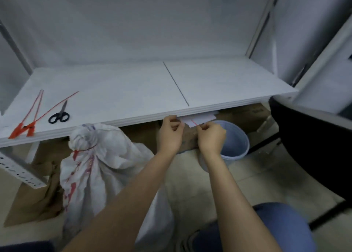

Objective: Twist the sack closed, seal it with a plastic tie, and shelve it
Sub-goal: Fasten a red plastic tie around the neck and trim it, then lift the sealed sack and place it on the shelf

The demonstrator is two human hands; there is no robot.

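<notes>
A white woven sack (pixel 89 162) with red print stands on the floor below the table's front edge. Its neck is twisted and a red plastic tie (pixel 83 149) circles it. Both my hands are right of the sack, just under the table edge. My right hand (pixel 210 137) pinches a thin red strip (pixel 194 122) that runs up toward a white sheet (pixel 198 119). My left hand (pixel 170 135) has its fingers curled at the sheet's left end by the table edge.
Spare red ties (pixel 26 116) and black scissors (pixel 59 115) lie on the white table (pixel 133 91) at the left. A pale blue bucket (pixel 235 143) stands on the floor beside my right hand. Cardboard (pixel 32 200) covers the floor at left; a black chair (pixel 312 146) is at right.
</notes>
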